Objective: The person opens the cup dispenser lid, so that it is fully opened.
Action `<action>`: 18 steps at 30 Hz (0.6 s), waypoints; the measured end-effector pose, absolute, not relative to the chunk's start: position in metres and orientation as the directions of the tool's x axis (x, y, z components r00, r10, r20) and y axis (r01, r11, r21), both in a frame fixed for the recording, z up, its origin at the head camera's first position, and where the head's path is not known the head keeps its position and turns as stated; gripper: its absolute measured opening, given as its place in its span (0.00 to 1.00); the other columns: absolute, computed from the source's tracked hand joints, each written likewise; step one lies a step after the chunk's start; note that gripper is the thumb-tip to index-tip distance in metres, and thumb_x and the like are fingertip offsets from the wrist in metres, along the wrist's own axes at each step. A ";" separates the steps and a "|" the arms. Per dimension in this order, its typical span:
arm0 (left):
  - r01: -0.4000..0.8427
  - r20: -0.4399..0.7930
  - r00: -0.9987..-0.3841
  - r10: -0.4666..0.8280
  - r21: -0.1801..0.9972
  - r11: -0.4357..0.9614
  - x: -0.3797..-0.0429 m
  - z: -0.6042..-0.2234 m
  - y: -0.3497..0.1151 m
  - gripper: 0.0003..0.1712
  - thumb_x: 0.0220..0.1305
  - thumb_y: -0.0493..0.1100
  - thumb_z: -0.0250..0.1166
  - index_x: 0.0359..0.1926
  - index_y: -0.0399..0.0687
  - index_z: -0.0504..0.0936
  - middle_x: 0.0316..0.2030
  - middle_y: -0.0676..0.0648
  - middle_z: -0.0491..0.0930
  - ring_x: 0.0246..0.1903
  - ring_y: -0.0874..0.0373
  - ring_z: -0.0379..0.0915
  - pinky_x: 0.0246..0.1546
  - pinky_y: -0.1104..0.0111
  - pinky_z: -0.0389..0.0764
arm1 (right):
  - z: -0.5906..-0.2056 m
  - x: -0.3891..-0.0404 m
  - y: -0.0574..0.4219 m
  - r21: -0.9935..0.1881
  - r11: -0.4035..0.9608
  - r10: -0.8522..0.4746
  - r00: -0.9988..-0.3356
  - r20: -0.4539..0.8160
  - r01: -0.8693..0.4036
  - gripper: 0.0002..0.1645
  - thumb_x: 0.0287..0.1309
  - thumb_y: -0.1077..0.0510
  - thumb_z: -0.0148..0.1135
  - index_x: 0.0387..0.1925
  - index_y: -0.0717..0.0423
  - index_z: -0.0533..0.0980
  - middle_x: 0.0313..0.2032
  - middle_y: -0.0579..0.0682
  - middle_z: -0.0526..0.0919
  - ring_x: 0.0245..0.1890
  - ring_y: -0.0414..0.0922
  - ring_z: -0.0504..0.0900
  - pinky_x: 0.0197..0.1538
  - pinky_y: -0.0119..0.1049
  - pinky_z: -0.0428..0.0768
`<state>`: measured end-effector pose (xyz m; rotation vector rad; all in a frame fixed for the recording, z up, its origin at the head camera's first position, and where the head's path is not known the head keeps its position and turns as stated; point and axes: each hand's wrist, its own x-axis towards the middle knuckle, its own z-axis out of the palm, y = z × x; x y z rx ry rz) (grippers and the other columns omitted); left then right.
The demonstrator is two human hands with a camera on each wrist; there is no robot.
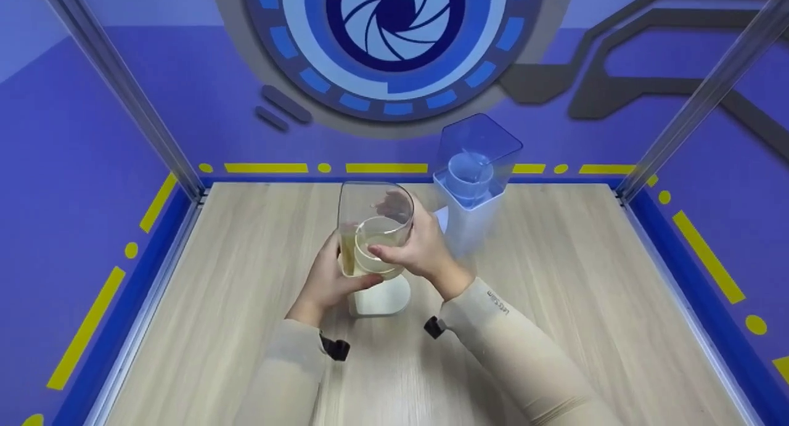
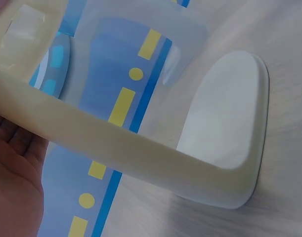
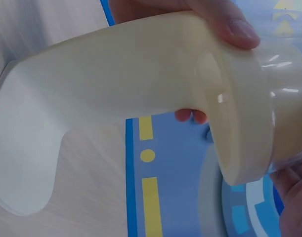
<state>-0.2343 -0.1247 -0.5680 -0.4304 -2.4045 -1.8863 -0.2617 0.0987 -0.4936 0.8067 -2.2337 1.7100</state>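
Both hands are on a cream stand (image 3: 126, 74) topped by a clear container (image 1: 351, 204), in the middle of the head view. A round inner cup (image 1: 370, 229) shows through the container. My left hand (image 1: 330, 282) grips the upper end of the stand, just below the container, its thumb across the front. In the right wrist view, that hand's fingertips (image 3: 190, 116) appear past the neck's far side. My right hand (image 1: 425, 244) holds the container's right side, thumb in front and fingers behind. The stand's flat base (image 2: 220, 113) is over the wooden tabletop; whether it touches cannot be told.
A similar bluish-tinted unit (image 1: 471, 219) with a clear top stands behind, to the right of my right hand. The wooden table (image 1: 246, 229) is bounded by blue printed walls (image 1: 179, 105) and metal posts (image 1: 123, 81).
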 end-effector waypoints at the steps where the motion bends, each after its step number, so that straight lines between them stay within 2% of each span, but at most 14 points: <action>1: 0.250 0.212 -0.959 0.186 0.944 0.215 -0.235 -0.568 -0.124 0.61 0.48 0.51 0.94 0.81 0.57 0.72 0.70 0.52 0.83 0.74 0.49 0.76 0.84 0.42 0.70 | -0.495 -0.262 0.100 -0.812 0.177 -0.288 -0.819 0.497 -0.555 0.59 0.43 0.52 0.91 0.74 0.65 0.72 0.61 0.62 0.91 0.64 0.56 0.90 0.71 0.53 0.88; 2: 0.244 0.206 -0.961 0.186 0.945 0.216 -0.235 -0.568 -0.123 0.61 0.47 0.52 0.94 0.80 0.57 0.72 0.70 0.53 0.83 0.74 0.50 0.76 0.84 0.42 0.70 | -0.496 -0.262 0.100 -0.801 0.187 -0.284 -0.812 0.510 -0.568 0.60 0.44 0.47 0.91 0.74 0.65 0.72 0.61 0.62 0.91 0.63 0.56 0.90 0.70 0.52 0.89; 8: 0.223 0.185 -0.964 0.193 0.954 0.200 -0.235 -0.565 -0.122 0.59 0.47 0.52 0.94 0.78 0.55 0.74 0.69 0.51 0.83 0.69 0.51 0.79 0.81 0.45 0.75 | -0.500 -0.262 0.102 -0.776 0.158 -0.265 -0.783 0.562 -0.611 0.64 0.48 0.36 0.89 0.75 0.68 0.70 0.60 0.61 0.91 0.63 0.58 0.90 0.71 0.48 0.88; 9: 0.226 0.188 -0.963 0.195 0.954 0.197 -0.235 -0.565 -0.123 0.59 0.46 0.52 0.94 0.78 0.54 0.74 0.68 0.51 0.84 0.68 0.52 0.79 0.80 0.45 0.76 | -0.500 -0.263 0.102 -0.774 0.149 -0.264 -0.779 0.568 -0.615 0.63 0.48 0.39 0.89 0.75 0.69 0.70 0.60 0.62 0.91 0.62 0.59 0.90 0.71 0.48 0.88; 11: 0.231 0.192 -0.962 0.196 0.953 0.197 -0.235 -0.565 -0.123 0.60 0.46 0.53 0.95 0.78 0.54 0.74 0.68 0.50 0.84 0.67 0.52 0.79 0.80 0.45 0.76 | -0.499 -0.263 0.101 -0.769 0.148 -0.264 -0.774 0.576 -0.622 0.63 0.49 0.37 0.89 0.74 0.69 0.70 0.60 0.63 0.91 0.62 0.60 0.91 0.70 0.49 0.89; 18: 0.243 0.203 -0.959 0.196 0.946 0.214 -0.234 -0.566 -0.126 0.63 0.45 0.57 0.95 0.81 0.57 0.72 0.70 0.52 0.83 0.74 0.49 0.77 0.84 0.41 0.70 | -0.496 -0.264 0.095 -0.795 0.122 -0.252 -0.793 0.554 -0.595 0.69 0.50 0.22 0.84 0.74 0.68 0.71 0.60 0.64 0.91 0.59 0.61 0.92 0.68 0.48 0.91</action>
